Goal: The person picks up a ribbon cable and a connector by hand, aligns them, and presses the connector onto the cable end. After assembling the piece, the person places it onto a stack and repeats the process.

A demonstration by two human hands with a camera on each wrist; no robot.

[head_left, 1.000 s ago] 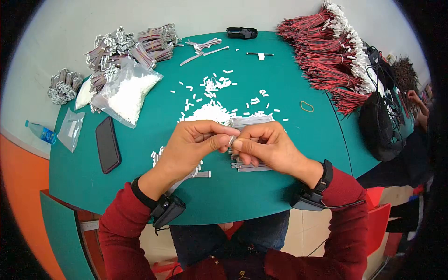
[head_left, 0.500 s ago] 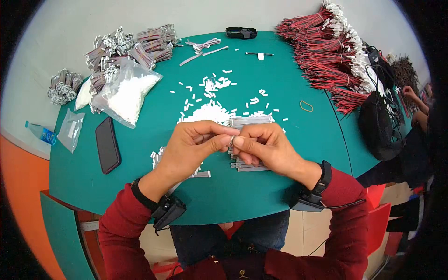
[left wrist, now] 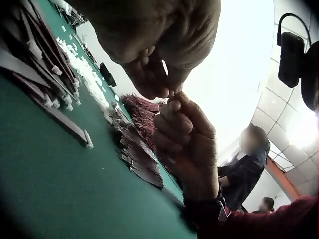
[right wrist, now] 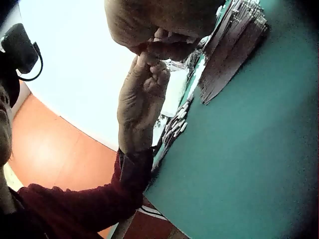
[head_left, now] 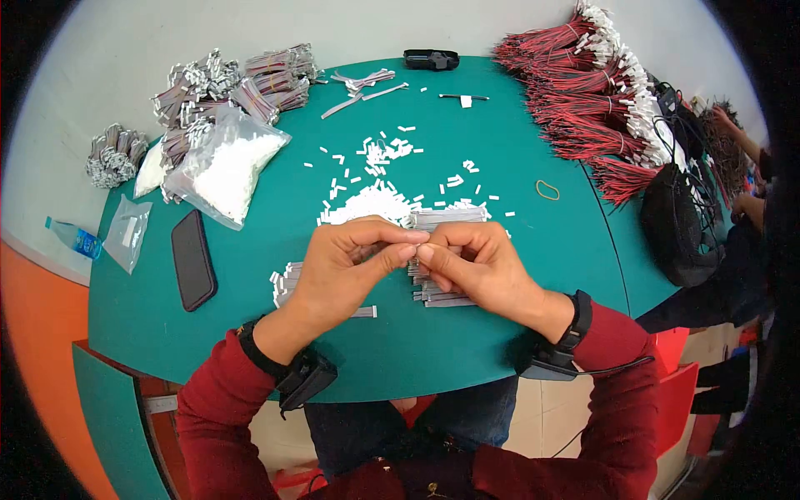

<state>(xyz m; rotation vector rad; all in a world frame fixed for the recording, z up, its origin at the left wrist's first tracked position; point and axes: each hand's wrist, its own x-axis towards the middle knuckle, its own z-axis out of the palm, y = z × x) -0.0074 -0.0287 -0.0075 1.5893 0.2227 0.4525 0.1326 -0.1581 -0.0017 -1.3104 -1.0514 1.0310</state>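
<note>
In the head view my left hand (head_left: 333, 271) and right hand (head_left: 496, 271) meet fingertip to fingertip above the table. Thumbs and index fingers pinch a small pale connector piece, almost wholly covered by the fingertips. Both wrist views show the same touching fingertips, with the piece too dark and small to make out. Under and behind my right hand lies a stack of grey ribbon cables (head_left: 450, 217) with white ends. More ribbon cables (head_left: 364, 312) lie partly hidden beneath my left hand. A heap of small white pieces (head_left: 371, 204) is just beyond my hands.
A black phone (head_left: 193, 260), a bag of white pieces (head_left: 237, 175) and bundled cables (head_left: 196, 87) are on the left. Red-black wire bundles (head_left: 583, 100) and a black bag (head_left: 679, 229) stand right. A rubber band (head_left: 547, 190) lies between. Another person's arm shows far right.
The pale piece visible between my fingertips earlier is now nearly covered. My left wrist has shifted slightly right. At the far right, the other person's arm has moved.
</note>
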